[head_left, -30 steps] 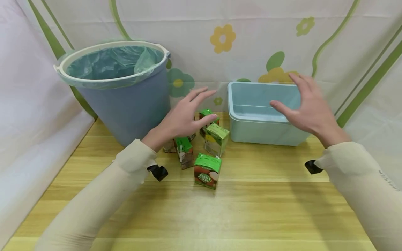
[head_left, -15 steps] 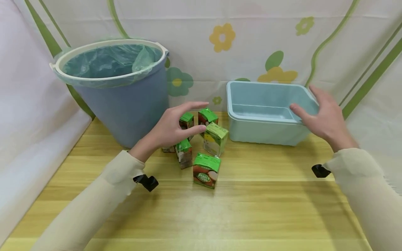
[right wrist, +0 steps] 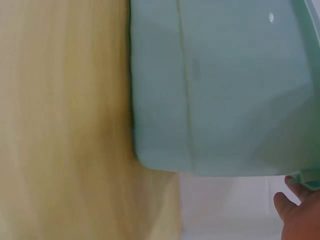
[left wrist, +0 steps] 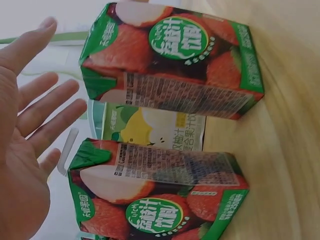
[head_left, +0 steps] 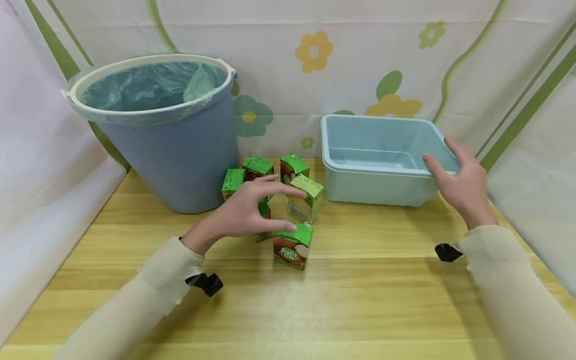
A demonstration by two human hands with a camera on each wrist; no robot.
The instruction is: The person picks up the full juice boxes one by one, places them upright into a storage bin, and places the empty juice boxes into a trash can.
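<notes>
Over a cluster of juice cartons my left hand [head_left: 243,210] hovers, thumb and fingers spread apart. Its thumb overlaps the top of the front litchi juice carton [head_left: 290,252] in the head view; contact is unclear. The index fingertip is near a yellow-green carton [head_left: 306,210]. In the left wrist view, litchi cartons [left wrist: 175,50] and a yellow one [left wrist: 150,127] stand beside the hand, outside its fingers. My right hand [head_left: 465,187] grips the right end of a light-blue plastic bin [head_left: 378,187], thumb on the rim and fingers outside.
A tall blue trash can [head_left: 180,160] with a green liner bag stands at the back left. More green-topped cartons [head_left: 258,165] stand beside its base. A flower-print curtain [head_left: 279,50] hangs behind the wooden table [head_left: 342,305].
My left hand has come down and nearer, from above the rear cartons to the front one. The right hand has lowered from above the bin to its right rim.
</notes>
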